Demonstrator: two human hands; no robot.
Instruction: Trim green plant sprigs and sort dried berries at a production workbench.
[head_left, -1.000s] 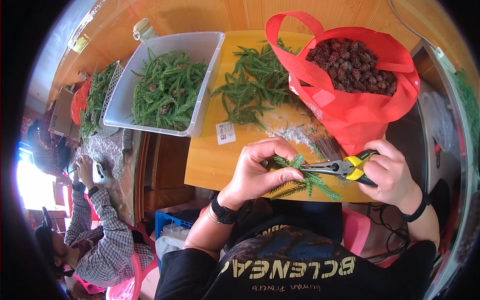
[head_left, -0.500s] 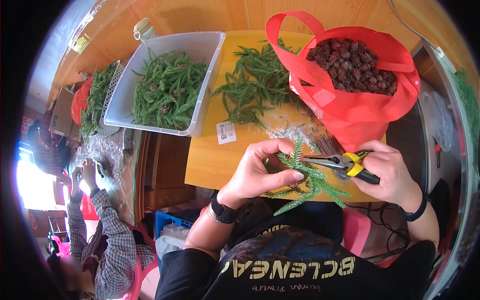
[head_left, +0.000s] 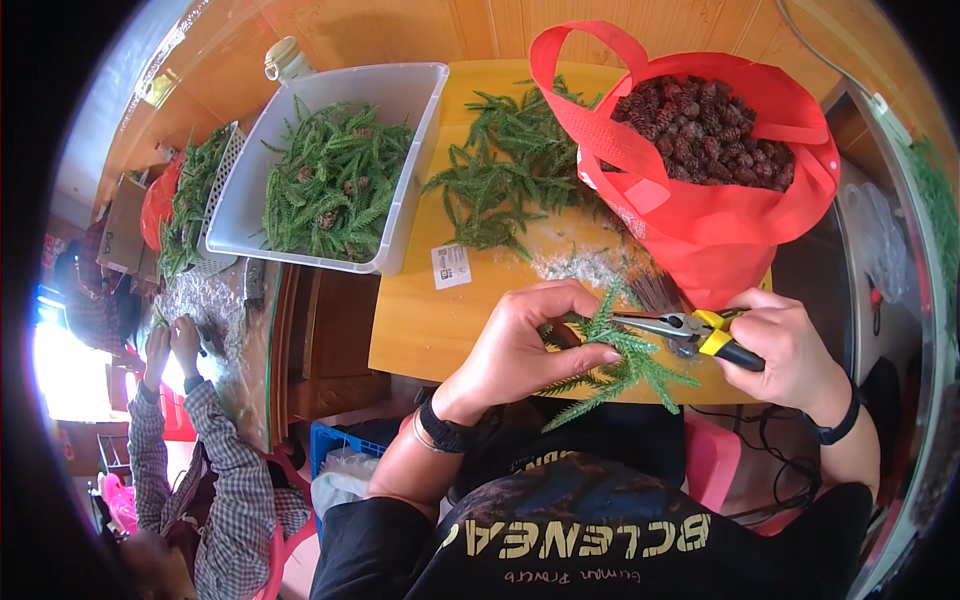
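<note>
Over the table's front edge, my left hand (head_left: pixel 535 340) pinches an artificial pine sprig (head_left: pixel 630 362) between thumb and fingers. Its green needled tips fan out to the right and toward me. My right hand (head_left: pixel 785 350) is closed around needle-nose pliers (head_left: pixel 705 332) with yellow and black handles. The pliers point left, and their jaw tips reach the upper part of the sprig near my left fingers. Needles and fingers hide what exactly the tips touch.
A red bag (head_left: pixel 700 240) full of pine cones (head_left: pixel 700 130) stands back right. Loose green sprigs (head_left: pixel 500 170) and thin brown stems (head_left: pixel 655 290) lie on the yellow table (head_left: pixel 420 330). A clear bin (head_left: pixel 400 230) holds sprigs with cones. Far left, a co-worker's hands (head_left: pixel 172 345) work at another table.
My left hand and the sprig have shifted very slightly, while the pliers stay at the sprig. The co-worker's hands have moved a little, and a bit of green now shows above them.
</note>
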